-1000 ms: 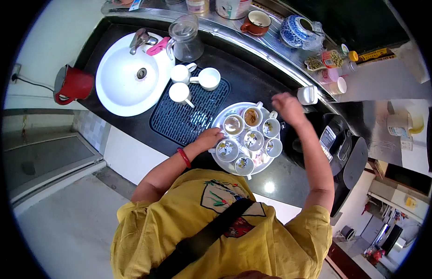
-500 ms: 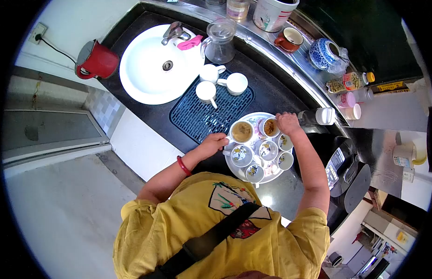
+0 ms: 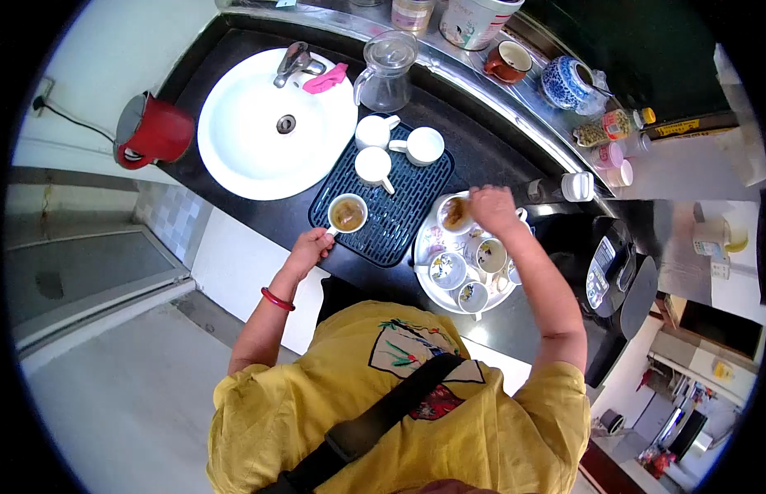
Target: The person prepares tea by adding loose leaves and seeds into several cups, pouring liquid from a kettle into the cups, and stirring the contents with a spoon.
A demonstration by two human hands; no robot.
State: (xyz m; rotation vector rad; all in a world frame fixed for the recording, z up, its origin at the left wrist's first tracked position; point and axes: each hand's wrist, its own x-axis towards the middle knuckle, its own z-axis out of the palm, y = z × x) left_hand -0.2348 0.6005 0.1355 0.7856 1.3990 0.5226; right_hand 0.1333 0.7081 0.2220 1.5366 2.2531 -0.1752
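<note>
Head: cup (image 3: 512,271) partly behind right forearm (image 3: 545,284)

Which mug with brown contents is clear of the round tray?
The mug held by its handle in the left hand; the other brown-filled mug is at the tray, by the right hand.

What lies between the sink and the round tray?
Head view: the dark slotted mat, with three white cups at its far end, and another cup in the left hand.

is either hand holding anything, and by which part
Left hand: a cup with brownish contents, by its handle. Right hand: at another cup, hold unclear.
</note>
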